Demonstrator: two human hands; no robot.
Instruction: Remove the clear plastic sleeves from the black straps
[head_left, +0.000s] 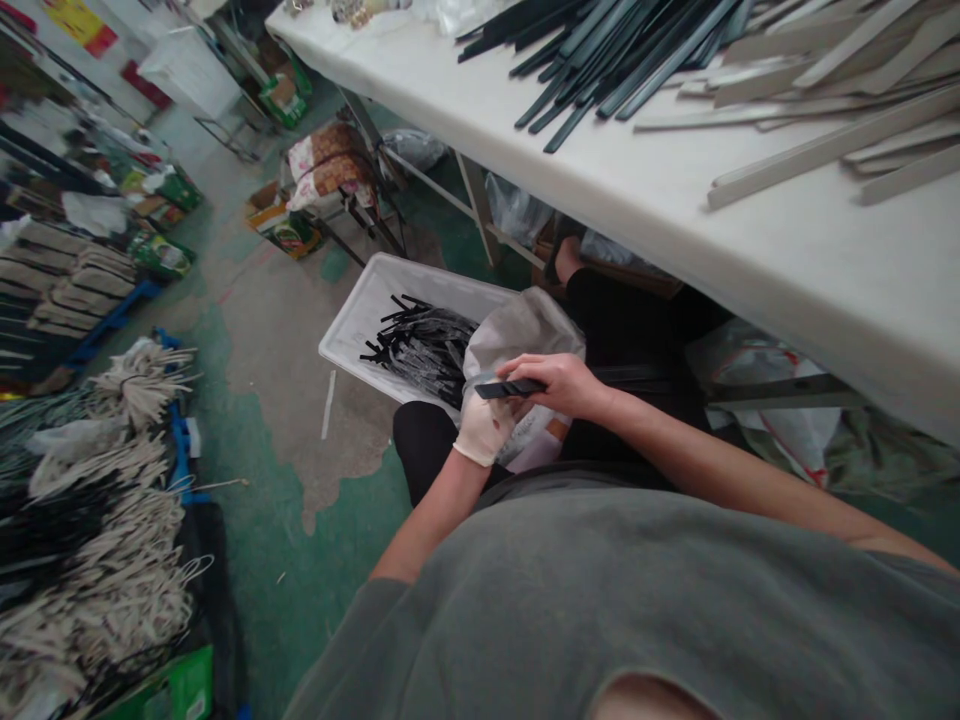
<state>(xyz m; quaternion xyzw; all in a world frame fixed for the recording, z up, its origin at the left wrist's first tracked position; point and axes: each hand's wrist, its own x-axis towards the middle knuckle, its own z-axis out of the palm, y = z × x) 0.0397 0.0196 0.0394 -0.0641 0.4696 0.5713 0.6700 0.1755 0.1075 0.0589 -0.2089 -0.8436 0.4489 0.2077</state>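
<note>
Over my lap, my right hand [564, 383] is bare and closed around a short stack of flat black strips [508, 388]. My left hand [481, 430] wears a pale glove; it is against the underside of the same strips, its fingers curled and partly hidden behind them. Just beyond both hands, an open whitish sack [517, 325] stands between my knees. A white plastic bin [352, 310] sits in front of it on the floor, and a heap of black strips [427, 345] lies inside.
A white-topped table [600, 180] runs along the right, bearing dark strips [622, 60] and beige strips [825, 110]. A padded stool [334, 165] stands ahead. Bundles of beige cords [112, 560] lie at the left by a blue pallet [180, 440]. Plastic bags [780, 390] lie under the table.
</note>
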